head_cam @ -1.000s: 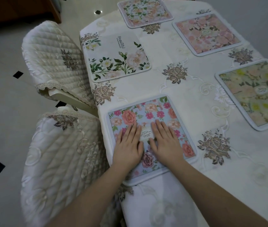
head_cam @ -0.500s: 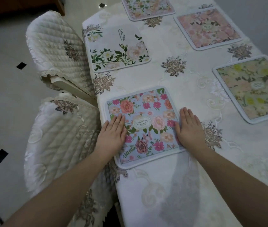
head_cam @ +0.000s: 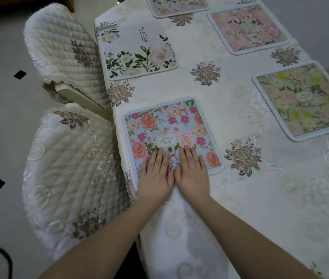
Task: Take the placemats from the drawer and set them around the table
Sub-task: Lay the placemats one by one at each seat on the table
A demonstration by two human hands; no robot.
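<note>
Both hands flat, side by side, fingers straight and pressed down on the near end of the blue placemat [head_cam: 171,133]: left hand [head_cam: 155,176] and right hand [head_cam: 192,174] almost touching at the thumbs, gripping nothing. Blue mat lying flat on the tabletop [head_cam: 230,198] close to its left edge, long axis running away from the person, tilted slightly to the left at the far end; oval label at its middle reading sideways. Just beyond it along the same edge, a white placemat [head_cam: 137,51] with green leaves, long axis also running roughly away, printed word turned sideways. Across the tabletop on the right, a yellow-green placemat [head_cam: 304,99] set at an angle, and farther off a pink placemat [head_cam: 248,29]. At the far end, a fifth placemat [head_cam: 177,6], cut off by the frame. Two quilted chairs, far one [head_cam: 63,43] and near one [head_cam: 69,168], pushed against the left edge.
</note>
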